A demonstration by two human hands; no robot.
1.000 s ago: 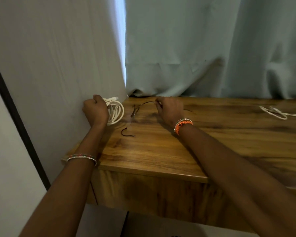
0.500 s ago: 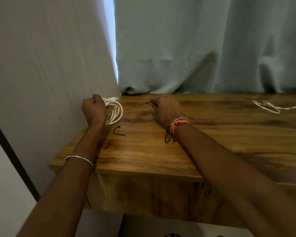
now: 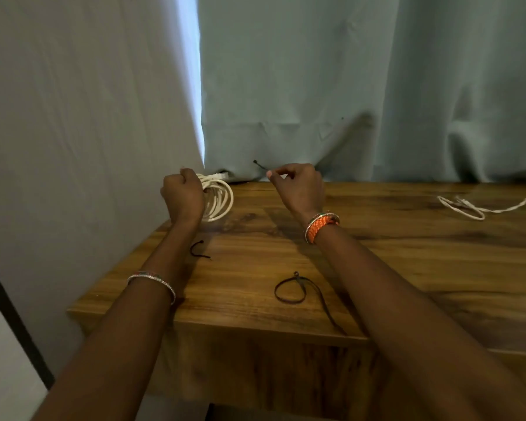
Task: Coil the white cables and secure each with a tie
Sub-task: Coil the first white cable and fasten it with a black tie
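Observation:
My left hand (image 3: pixel 182 196) grips a coiled white cable (image 3: pixel 220 199) at the far left corner of the wooden table (image 3: pixel 407 262), the coil standing on the surface. My right hand (image 3: pixel 298 186) is lifted above the table and pinches a thin black tie (image 3: pixel 260 165), whose end sticks out to the left of my fingers. A looped black tie (image 3: pixel 289 291) lies on the table under my right forearm. A short black tie (image 3: pixel 198 250) lies beside my left forearm. A second, loose white cable (image 3: pixel 468 206) lies uncoiled at the far right.
Pale curtains (image 3: pixel 316 86) hang right behind the table's back edge and along its left side. The table's front edge (image 3: pixel 225 325) runs below my forearms. A dark vertical strip (image 3: pixel 12 317) stands at the lower left.
My right hand has lifted off the table with one black tie pinched in its fingers. The looped tie now lies uncovered near the front. My left hand has kept its hold on the coil.

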